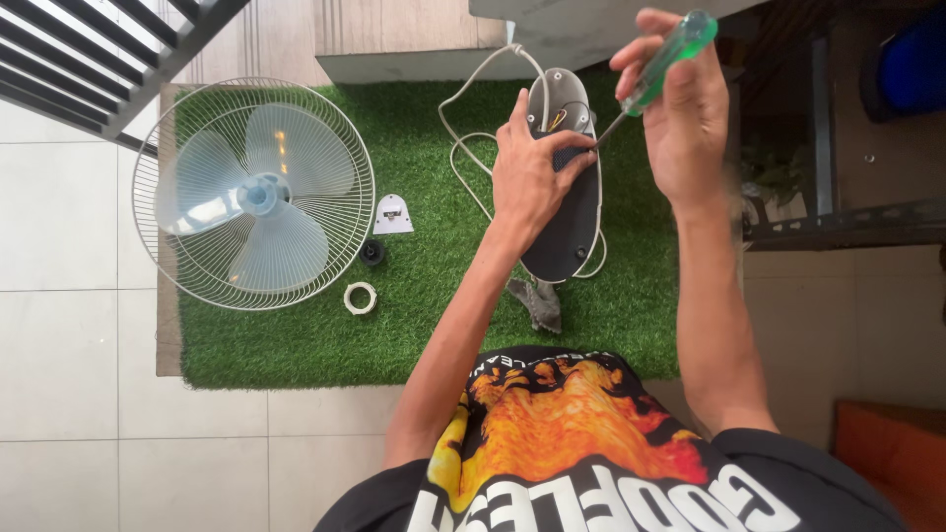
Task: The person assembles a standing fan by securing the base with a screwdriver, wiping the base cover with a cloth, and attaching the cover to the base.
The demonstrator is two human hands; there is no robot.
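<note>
A fan base (570, 212), dark underneath with a pale plastic top, is being steadied on the green turf mat (296, 340) by the left hand (532, 167), whose fingers are pressed flat over it. A green-handled screwdriver (655, 74) is being gripped in the closed right hand (680, 118), its tip being pointed at the upper end of the base. The base is being judged stiff, fairly light and smooth, best held across its broad middle. A caged fan head (254, 194), small loose parts and a white cord (463, 148) are lying alongside.
</note>
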